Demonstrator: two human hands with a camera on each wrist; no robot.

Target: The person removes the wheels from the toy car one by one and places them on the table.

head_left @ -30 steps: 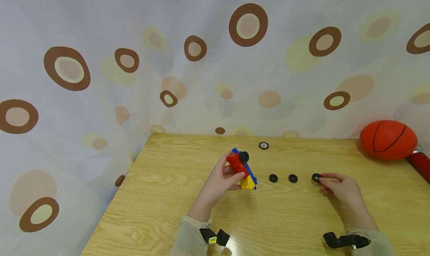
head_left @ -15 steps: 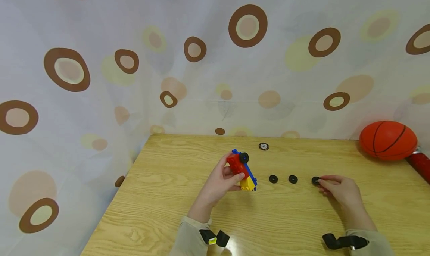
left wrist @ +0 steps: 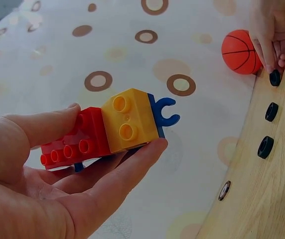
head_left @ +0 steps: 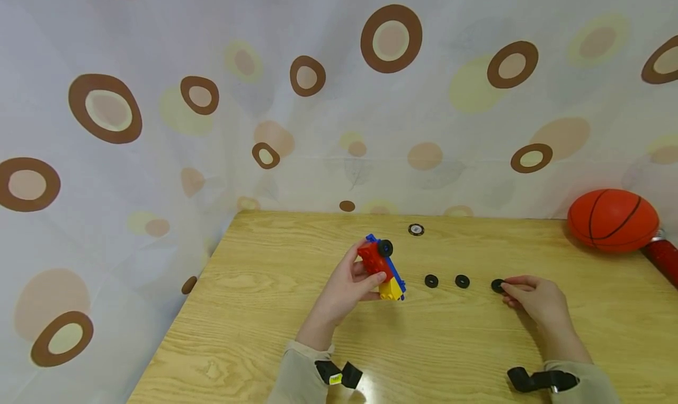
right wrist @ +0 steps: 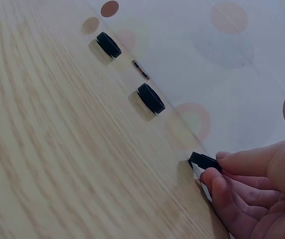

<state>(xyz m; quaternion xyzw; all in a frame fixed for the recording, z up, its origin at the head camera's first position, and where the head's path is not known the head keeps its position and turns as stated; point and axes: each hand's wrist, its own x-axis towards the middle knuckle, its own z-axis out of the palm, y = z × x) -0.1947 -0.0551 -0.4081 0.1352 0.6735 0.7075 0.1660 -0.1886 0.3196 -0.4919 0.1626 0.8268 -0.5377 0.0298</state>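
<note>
A: What does the left hand [head_left: 346,286] have?

B: It grips a small toy brick car [head_left: 382,267], lifted just above the wooden table [head_left: 254,310]. The thumb lies on one side and the fingers curl under the other. The car is built from a red brick, a yellow brick and a blue base plate, and one black wheel [head_left: 385,248] is fitted at its upper end. From the left wrist camera, the studs of the red and yellow bricks face the lens, and a blue open clip sticks out past the yellow brick.

A: And the right hand [head_left: 535,301]?

B: It rests on the table to the right, well apart from the car. Its fingertips pinch a loose black wheel [head_left: 497,285] at the table surface. The right wrist camera shows the wheel tipped up on edge between the thumb and the curled fingers.

A: What lies between the two hands?

B: Two more black wheels lie flat on the table in a row: one [head_left: 431,281] near the car, the next [head_left: 462,281] between it and the pinched wheel.

A: Anything else around?

B: A small round disc with a pale centre [head_left: 415,229] lies near the far edge of the table. An orange toy basketball [head_left: 612,220] sits at the far right corner, beside a red cylinder [head_left: 662,260]. A pale curtain with brown and yellow rings [head_left: 392,39] hangs behind the table.
</note>
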